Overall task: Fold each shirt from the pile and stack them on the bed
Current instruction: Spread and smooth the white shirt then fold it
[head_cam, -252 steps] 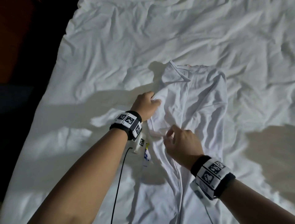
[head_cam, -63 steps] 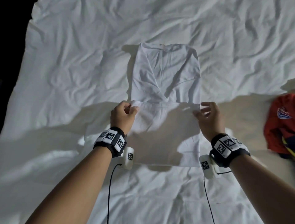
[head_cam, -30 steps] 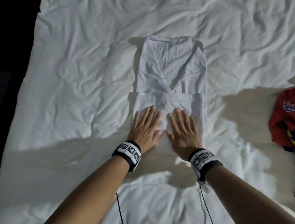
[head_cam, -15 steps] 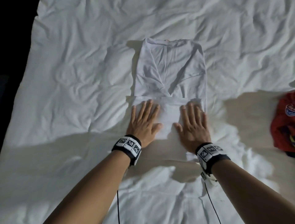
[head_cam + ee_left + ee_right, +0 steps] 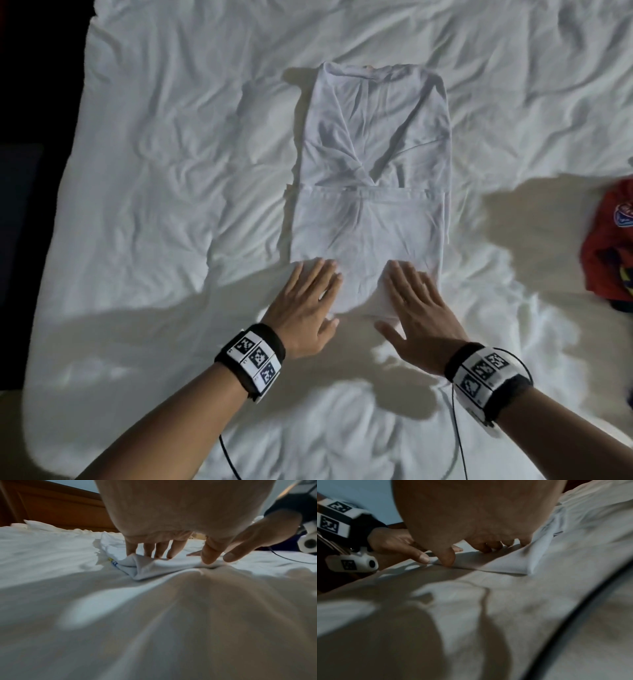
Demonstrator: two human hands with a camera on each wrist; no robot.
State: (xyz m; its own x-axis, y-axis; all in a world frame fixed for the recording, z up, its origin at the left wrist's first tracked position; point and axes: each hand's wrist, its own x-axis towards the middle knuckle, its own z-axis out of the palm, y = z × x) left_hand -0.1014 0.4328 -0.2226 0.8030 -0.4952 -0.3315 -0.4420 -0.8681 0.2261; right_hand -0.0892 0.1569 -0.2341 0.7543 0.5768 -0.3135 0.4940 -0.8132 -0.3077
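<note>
Wide bed (image 5: 144, 178) under a rumpled white sheet, bearing one white cotton shirt (image 5: 373, 164) at mid-bed, sleeves already turned in and the hem flap doubled up over the lower body. Apparently one more crosswise fold left for this shirt, no finished stack in view yet, and a crumpled red garment (image 5: 608, 246) waiting at the right edge, so seemingly well short of done. Left hand (image 5: 305, 308) and right hand (image 5: 416, 311) flat on the near fold, fingers straight and close together, pressing, gripping nothing.
</note>
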